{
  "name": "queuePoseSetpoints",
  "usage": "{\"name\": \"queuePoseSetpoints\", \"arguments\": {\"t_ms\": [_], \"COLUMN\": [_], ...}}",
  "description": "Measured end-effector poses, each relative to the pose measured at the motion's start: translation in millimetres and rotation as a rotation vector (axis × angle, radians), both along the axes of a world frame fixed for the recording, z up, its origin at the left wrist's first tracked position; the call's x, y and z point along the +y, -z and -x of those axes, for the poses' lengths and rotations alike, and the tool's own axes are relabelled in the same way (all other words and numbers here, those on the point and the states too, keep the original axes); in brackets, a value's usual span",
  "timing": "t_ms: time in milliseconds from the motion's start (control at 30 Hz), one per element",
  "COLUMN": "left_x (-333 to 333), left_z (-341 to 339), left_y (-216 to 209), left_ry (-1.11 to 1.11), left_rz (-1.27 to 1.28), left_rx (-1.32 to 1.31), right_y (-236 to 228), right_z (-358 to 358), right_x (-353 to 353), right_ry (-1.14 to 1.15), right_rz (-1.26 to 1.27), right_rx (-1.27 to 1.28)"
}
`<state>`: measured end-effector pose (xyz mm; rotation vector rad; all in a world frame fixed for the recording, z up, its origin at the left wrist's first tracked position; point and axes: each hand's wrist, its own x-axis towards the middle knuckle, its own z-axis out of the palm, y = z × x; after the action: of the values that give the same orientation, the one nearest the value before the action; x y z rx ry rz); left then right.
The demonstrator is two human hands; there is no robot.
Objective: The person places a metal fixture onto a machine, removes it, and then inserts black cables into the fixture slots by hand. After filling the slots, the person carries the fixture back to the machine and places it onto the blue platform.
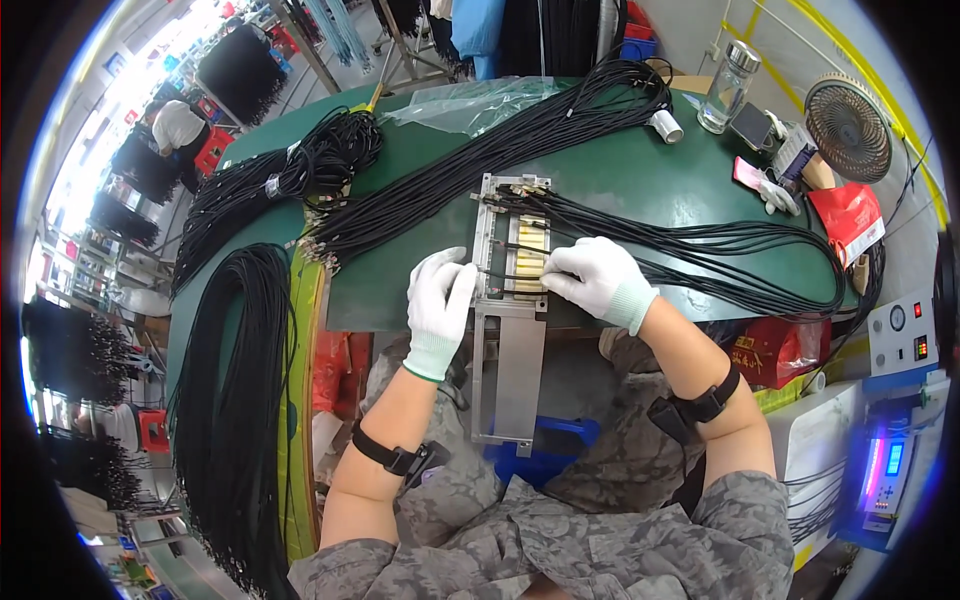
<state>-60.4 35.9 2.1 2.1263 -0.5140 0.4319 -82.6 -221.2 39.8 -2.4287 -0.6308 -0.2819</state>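
Observation:
A metal fixture [482, 240] stands at the table's front edge, with a row of yellowish slots [531, 240] and several black cables lying across it. My right hand [598, 278], in a white glove, pinches a black cable at the fixture's right side. My left hand [438, 303], also gloved, is at the fixture's left edge beside the cable ends, its thumb and forefinger apart. Whether its fingertips touch a cable end is too small to tell. From the fixture a bundle of black cables [720, 238] runs right and loops back. The fixture's plain metal plate [515, 365] extends toward my lap.
More black cable bundles lie across the green table [420, 290], at its back [480, 160] and left [235, 380]. A glass bottle [722, 95], a white spool [665, 126], a fan [848, 128] and a red packet [848, 222] are at the right. A blue bin [560, 440] sits below.

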Motion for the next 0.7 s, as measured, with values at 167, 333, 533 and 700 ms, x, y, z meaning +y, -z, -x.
{"name": "queuePoseSetpoints", "arguments": {"t_ms": [167, 333, 533, 700], "left_x": [4.4, 4.6, 3.6, 4.5], "left_z": [-3.6, -1.9, -2.2, -1.8], "left_y": [2.7, 1.9, -0.5, -1.8], "left_ry": [-0.112, -0.059, -0.054, -0.032], "left_rz": [-0.069, -0.109, -0.095, -0.073], "left_rx": [0.052, 0.029, 0.033, 0.051], "right_y": [-4.7, -3.2, -1.6, 0.4], "right_z": [-1.8, -3.3, -6.3, -5.7], "right_x": [-9.7, -9.6, -8.1, -5.6], "right_ry": [0.045, 0.033, 0.003, 0.023], "right_rz": [0.109, 0.117, 0.09, 0.145], "right_rx": [-0.024, -0.034, -0.105, -0.15]}}
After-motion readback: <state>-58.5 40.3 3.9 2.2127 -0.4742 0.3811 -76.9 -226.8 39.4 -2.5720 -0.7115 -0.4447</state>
